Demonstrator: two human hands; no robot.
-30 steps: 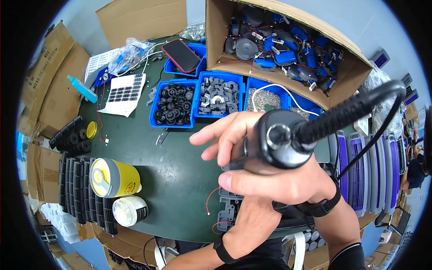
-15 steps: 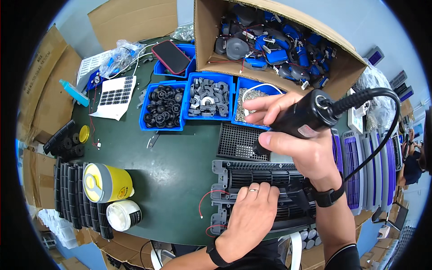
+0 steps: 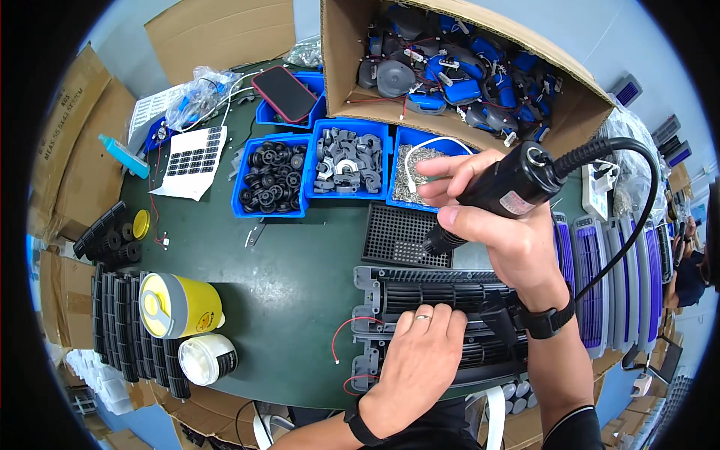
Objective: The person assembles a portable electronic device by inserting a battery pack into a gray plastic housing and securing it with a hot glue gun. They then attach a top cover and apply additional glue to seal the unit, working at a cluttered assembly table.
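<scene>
Electric screwdriver (image 3: pixel 510 181) at two o'clock, gripped by the fingers of the right hand (image 3: pixel 517 244), could swing askew if its cord (image 3: pixel 589 155) tugs. Near five o'clock, the left hand (image 3: pixel 420 356) rests on cross-flow fan housings (image 3: pixel 420 296); whether its fingers grip is unclear, and uneven pressure could shift them.
</scene>
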